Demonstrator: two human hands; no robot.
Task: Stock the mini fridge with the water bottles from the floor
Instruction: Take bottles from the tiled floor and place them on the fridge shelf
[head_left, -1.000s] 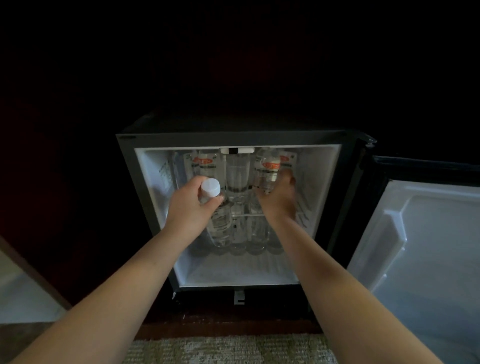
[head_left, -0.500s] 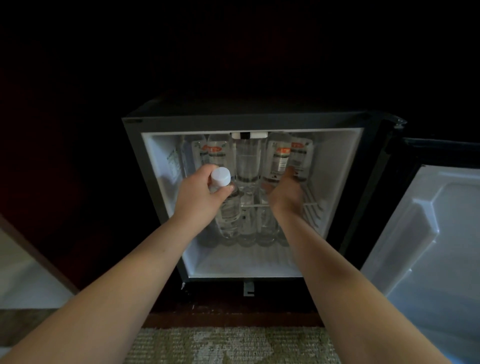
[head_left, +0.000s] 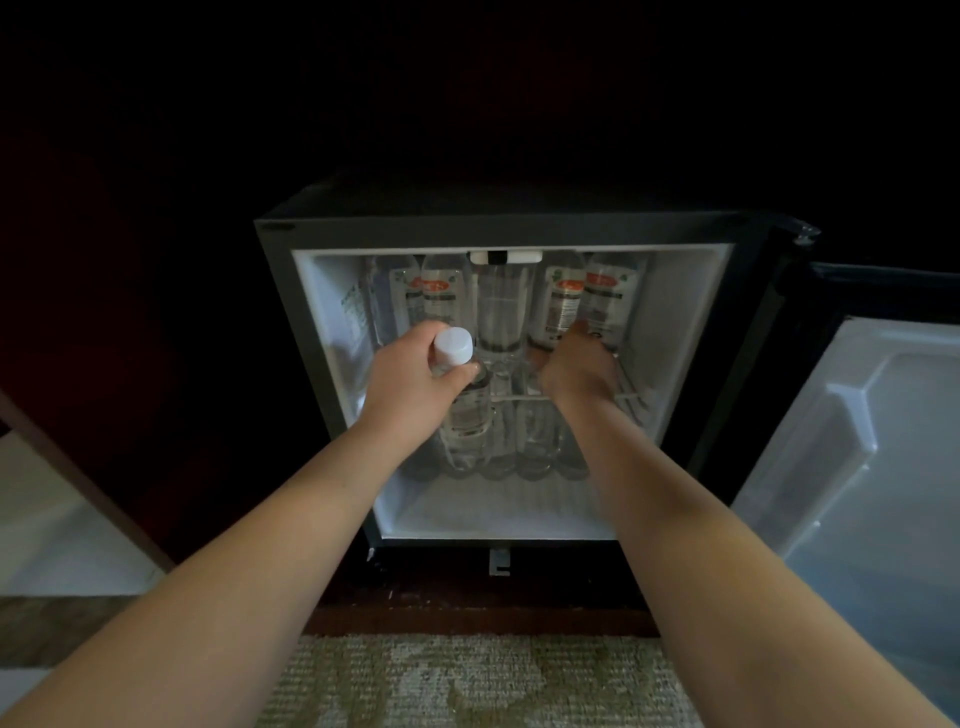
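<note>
The black mini fridge (head_left: 283, 322) stands open, its white inside lit. My left hand (head_left: 405, 387) grips a clear water bottle (head_left: 467, 423) by the neck, just under its white cap (head_left: 453, 347), at the left front of the fridge. My right hand (head_left: 576, 369) reaches over the wire shelf (head_left: 631, 401), and its fingers touch the base of a labelled bottle (head_left: 563, 306) on the upper shelf. More labelled bottles (head_left: 440, 301) stand in that upper row. Several clear bottles (head_left: 535, 441) stand on the fridge floor behind the held one.
The fridge door (head_left: 857, 441) hangs open to the right, showing its white inner liner. Dark cabinet panels surround the fridge. A patterned carpet (head_left: 467, 680) lies in front, and a pale surface (head_left: 47, 525) shows at the left.
The view has shifted so the fridge sits higher and more to the right. My right hand has reached deeper along the upper shelf, and the labelled bottle now stands farther back. My left hand still holds its bottle.
</note>
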